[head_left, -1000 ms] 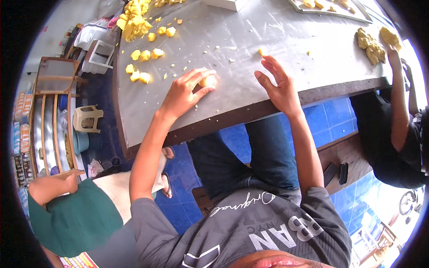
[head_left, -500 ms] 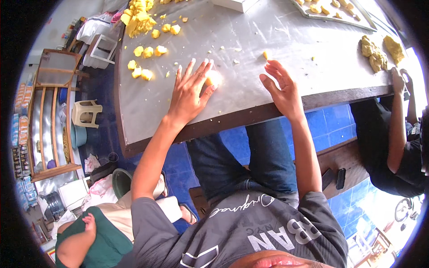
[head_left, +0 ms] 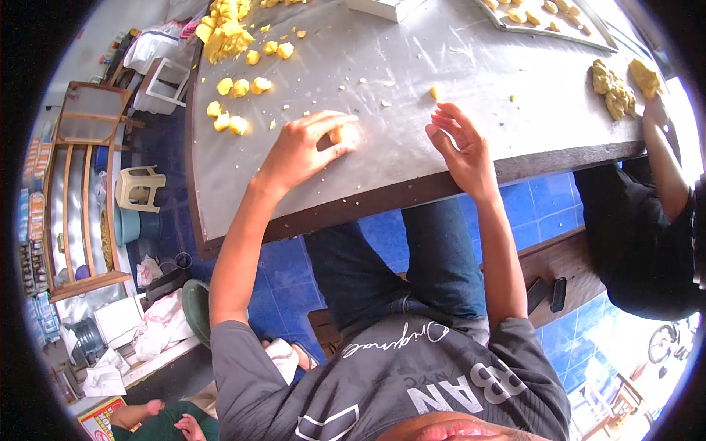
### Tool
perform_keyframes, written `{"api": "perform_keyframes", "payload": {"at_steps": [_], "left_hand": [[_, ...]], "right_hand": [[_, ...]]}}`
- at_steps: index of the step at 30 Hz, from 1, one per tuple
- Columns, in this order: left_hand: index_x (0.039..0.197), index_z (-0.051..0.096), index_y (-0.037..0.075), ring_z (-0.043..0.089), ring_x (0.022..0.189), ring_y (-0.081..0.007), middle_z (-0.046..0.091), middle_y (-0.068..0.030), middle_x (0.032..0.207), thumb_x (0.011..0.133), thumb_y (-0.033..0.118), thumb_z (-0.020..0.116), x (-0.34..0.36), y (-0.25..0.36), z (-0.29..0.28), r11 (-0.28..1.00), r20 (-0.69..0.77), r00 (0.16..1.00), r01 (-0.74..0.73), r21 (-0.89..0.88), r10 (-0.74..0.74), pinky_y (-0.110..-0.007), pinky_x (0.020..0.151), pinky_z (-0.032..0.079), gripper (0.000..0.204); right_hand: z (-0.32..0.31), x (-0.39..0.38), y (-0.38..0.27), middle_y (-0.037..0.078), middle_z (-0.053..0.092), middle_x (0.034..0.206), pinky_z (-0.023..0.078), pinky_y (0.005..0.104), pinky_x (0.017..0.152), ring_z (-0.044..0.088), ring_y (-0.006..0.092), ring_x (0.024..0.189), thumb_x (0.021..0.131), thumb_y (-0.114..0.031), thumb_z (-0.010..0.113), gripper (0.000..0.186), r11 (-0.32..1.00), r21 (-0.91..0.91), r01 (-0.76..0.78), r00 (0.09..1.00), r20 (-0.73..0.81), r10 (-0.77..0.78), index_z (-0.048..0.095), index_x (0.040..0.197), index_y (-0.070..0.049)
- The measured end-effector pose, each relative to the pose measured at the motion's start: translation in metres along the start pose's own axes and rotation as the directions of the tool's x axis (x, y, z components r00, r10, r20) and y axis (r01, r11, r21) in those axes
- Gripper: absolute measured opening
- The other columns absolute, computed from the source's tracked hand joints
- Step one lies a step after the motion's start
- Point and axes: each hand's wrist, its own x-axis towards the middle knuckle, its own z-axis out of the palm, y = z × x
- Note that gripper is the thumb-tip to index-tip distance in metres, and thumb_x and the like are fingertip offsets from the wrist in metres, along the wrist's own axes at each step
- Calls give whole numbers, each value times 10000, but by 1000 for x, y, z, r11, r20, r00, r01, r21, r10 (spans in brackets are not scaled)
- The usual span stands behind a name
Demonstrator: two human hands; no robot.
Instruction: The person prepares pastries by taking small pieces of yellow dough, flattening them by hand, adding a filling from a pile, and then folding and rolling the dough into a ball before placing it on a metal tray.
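My left hand (head_left: pixel 303 149) is on the metal tabletop (head_left: pixel 397 140), its fingers and thumb curved round a small yellow dough ball (head_left: pixel 337 135). To its left, several dough lumps (head_left: pixel 240 88) lie in short rows. To the right, my right hand (head_left: pixel 465 153) hovers over the table's near edge with fingers apart and slightly bent, holding nothing. Just beyond its fingertips rests a small dough piece (head_left: pixel 434 92).
A heap of yellow dough (head_left: pixel 224 33) sits at the far left. A tray of shaped pieces (head_left: pixel 551 22) and a white box (head_left: pixel 386 7) stand at the back. At right, a co-worker's hand (head_left: pixel 654 114) reaches to a dough mass (head_left: pixel 614 88).
My left hand has gone from lying flat with fingers spread to curling round the dough ball. My right hand barely moved. The co-worker's hand moved up to the dough; a person at lower left shifted downward.
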Motion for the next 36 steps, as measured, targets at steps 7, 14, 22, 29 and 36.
{"api": "perform_keyframes", "payload": {"at_steps": [7, 14, 22, 29, 36], "left_hand": [[1077, 659, 55, 632, 1012, -281, 666, -108, 1073, 739, 163, 727, 1, 4, 8, 997, -294, 953, -52, 65, 69, -365, 887, 498, 361], [1179, 609, 87, 549, 1168, -306, 637, -107, 1154, 849, 201, 621, -6, -20, 16, 982, -183, 982, -70, -173, 37, -416, 1028, 389, 349], [1364, 460, 124, 280, 1378, -338, 426, -83, 1430, 979, 217, 418, -11, -43, 9, 950, -166, 983, 21, -312, -77, -539, 1125, 138, 399], [1401, 399, 113, 288, 1375, -333, 392, -90, 1453, 943, 398, 481, -9, -27, 16, 989, -146, 989, -15, 147, 37, -534, 1127, 145, 546], [1323, 481, 114, 390, 1306, -334, 482, -116, 1365, 833, 396, 644, 3, -30, 11, 950, -264, 962, 15, 310, 72, -509, 1099, 244, 588]], "right_hand": [[2, -1, -3, 154, 610, 1149, 469, 330, 926, 596, 210, 1077, 869, -141, 674, 437, 999, 19, -28, 999, 17, 28, 515, 1239, 27], [2, -2, -2, 159, 589, 1179, 465, 330, 933, 587, 206, 1085, 871, -140, 674, 446, 997, 64, -34, 999, 18, 33, 513, 1258, 11], [1, 0, -2, 162, 600, 1155, 467, 330, 931, 592, 200, 1074, 868, -126, 675, 438, 998, 46, -33, 999, 29, 31, 516, 1255, 3], [0, -1, -2, 148, 607, 1132, 468, 327, 927, 594, 195, 1063, 871, -129, 674, 430, 997, 67, -40, 999, 25, 39, 518, 1252, -5], [1, -1, 1, 150, 597, 1142, 467, 326, 924, 591, 191, 1063, 873, -134, 672, 423, 994, 95, -52, 998, 29, 50, 522, 1247, -3]]}}
